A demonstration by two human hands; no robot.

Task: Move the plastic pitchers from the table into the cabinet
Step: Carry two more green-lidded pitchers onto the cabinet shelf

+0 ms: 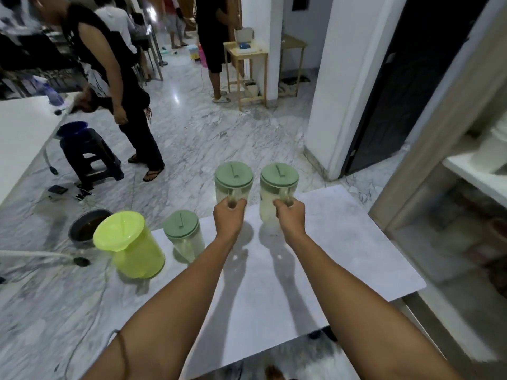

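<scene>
Two clear plastic pitchers with green lids are held above the far edge of the white table (343, 242). My left hand (229, 218) grips the handle of the left pitcher (233, 179). My right hand (290, 216) grips the handle of the right pitcher (278, 185). A third, smaller clear pitcher with a green lid (183, 234) stands on the table's left side. Beside it a lime-yellow pitcher (131, 245) stands at the table's left corner. The cabinet (450, 215) is at the right, with a glass front and white shelves inside.
A person in dark clothes (115, 86) bends over on the marble floor at the left, near a dark stool (87, 157). A grey basin (85, 226) and cables lie on the floor left of the table. A white pillar (337, 91) and a dark door stand ahead right.
</scene>
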